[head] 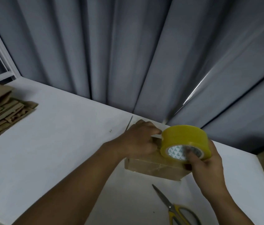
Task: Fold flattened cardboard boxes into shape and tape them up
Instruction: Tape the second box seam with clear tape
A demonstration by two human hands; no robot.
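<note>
Head: glossy brown box (152, 168) (yellow tape (184, 137))

I log the tape roll (184, 138) as glossy, yellowish, see-through plastic film. Its core is white card, matt, printed with small teal marks. Box (150, 167): brown cardboard, matt, slightly rough, with shiny clear tape across its near face. Stack of flattened cardboard (0, 111): same dull brown board, ragged edges. Counter (63, 143): white, smooth, matt. Scissors (171, 207): bare grey metal blades with a dull sheen, yellow and grey plastic handles. Curtain (128, 54): grey-blue cloth, matt, one fold catching a bright glint.
</note>
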